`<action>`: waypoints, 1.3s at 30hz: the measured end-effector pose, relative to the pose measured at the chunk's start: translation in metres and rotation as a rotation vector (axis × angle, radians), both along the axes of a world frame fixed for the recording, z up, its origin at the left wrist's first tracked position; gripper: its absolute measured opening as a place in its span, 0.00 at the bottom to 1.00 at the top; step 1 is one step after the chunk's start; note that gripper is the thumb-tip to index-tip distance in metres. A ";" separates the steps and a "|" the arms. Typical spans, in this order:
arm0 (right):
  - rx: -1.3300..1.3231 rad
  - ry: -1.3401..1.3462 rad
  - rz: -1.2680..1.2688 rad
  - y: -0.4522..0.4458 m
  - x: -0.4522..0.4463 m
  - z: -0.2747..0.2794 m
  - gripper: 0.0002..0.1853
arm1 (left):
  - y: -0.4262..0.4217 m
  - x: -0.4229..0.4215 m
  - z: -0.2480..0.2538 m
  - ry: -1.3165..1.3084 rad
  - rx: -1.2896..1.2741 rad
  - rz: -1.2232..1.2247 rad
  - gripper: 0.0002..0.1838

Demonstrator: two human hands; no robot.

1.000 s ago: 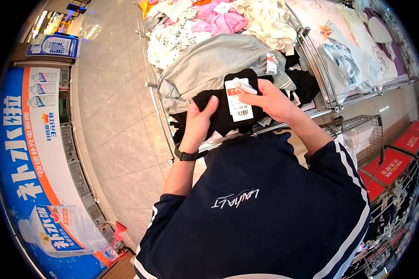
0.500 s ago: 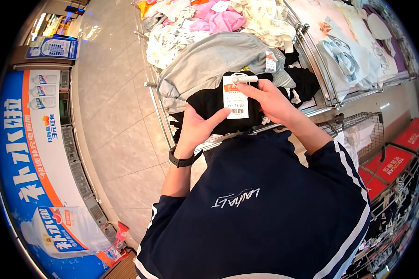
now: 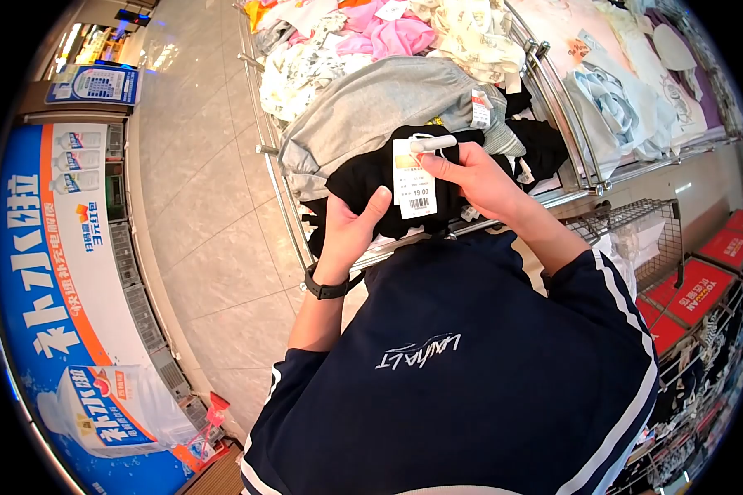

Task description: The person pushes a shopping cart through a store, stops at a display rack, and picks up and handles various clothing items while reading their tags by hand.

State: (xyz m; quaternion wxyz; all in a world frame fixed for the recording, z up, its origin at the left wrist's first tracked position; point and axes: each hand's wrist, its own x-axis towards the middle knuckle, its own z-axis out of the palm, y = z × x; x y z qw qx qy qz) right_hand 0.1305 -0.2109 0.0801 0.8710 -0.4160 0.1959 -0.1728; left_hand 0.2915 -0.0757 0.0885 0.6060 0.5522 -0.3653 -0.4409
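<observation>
Though half-hidden, left hand (image 3: 349, 228) apparently around black cloth (image 3: 362, 178).

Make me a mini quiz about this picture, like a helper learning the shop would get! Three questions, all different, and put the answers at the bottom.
1. Which of the person's own wrists wears the black strap?
A) left
B) right
C) neither

2. True or false: the left hand grips the black cloth.

3. Fill the gap: the price number printed on the tag in front of the black cloth is ____.

Key:
1. A
2. True
3. 19.00
</observation>
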 end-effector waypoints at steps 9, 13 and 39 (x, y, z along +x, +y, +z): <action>0.032 0.002 -0.034 0.002 -0.004 -0.001 0.15 | 0.001 -0.002 0.002 -0.025 -0.013 -0.089 0.17; 0.082 -0.056 -0.017 0.003 -0.005 -0.007 0.16 | 0.000 -0.002 0.005 -0.068 -0.017 -0.070 0.17; -0.215 0.032 0.121 0.023 0.006 -0.009 0.24 | -0.003 -0.022 0.026 -0.892 -0.046 0.168 0.09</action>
